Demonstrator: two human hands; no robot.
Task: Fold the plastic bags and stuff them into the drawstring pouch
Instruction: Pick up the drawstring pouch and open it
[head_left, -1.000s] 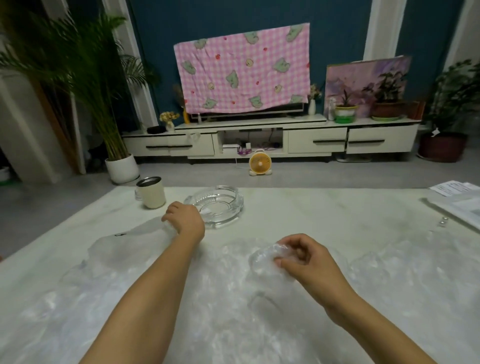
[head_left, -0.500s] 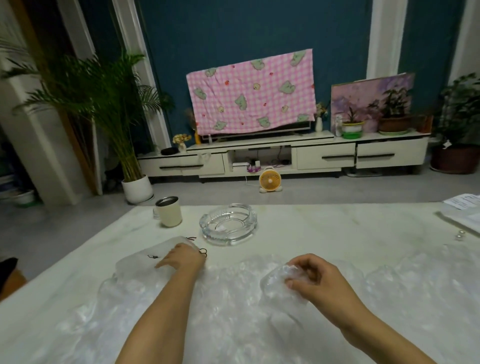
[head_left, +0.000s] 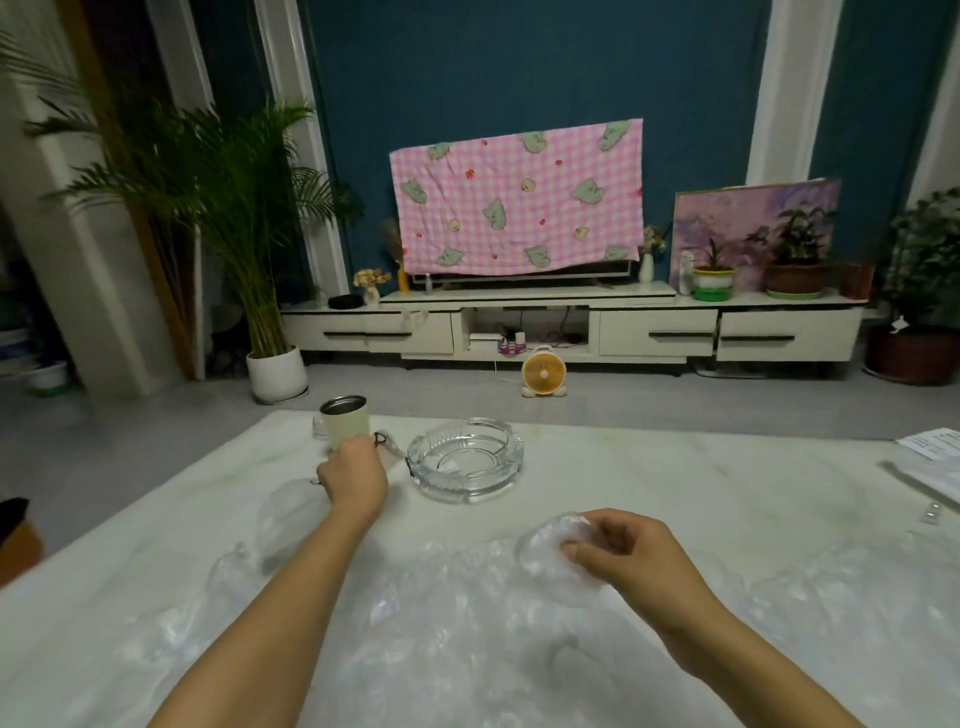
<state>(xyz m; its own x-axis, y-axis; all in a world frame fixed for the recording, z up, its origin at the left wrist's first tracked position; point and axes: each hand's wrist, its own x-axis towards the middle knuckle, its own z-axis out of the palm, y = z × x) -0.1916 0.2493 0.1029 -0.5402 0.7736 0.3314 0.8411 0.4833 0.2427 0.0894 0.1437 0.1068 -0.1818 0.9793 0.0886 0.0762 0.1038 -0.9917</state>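
Left hand (head_left: 354, 475) gripping pouch (head_left: 291, 512) near drawstring; right hand (head_left: 631, 558) pinching wadded bag (head_left: 545, 558). Best practice: holding pouch mouth wide, keeping wad compact while stuffing.

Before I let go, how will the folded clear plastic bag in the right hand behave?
Probably springs partly open: the folded clear plastic bag bulges, crinkled, beyond the pinch of the right hand. Likely very light and floppy, like the loose clear plastic film heaped on the white table.
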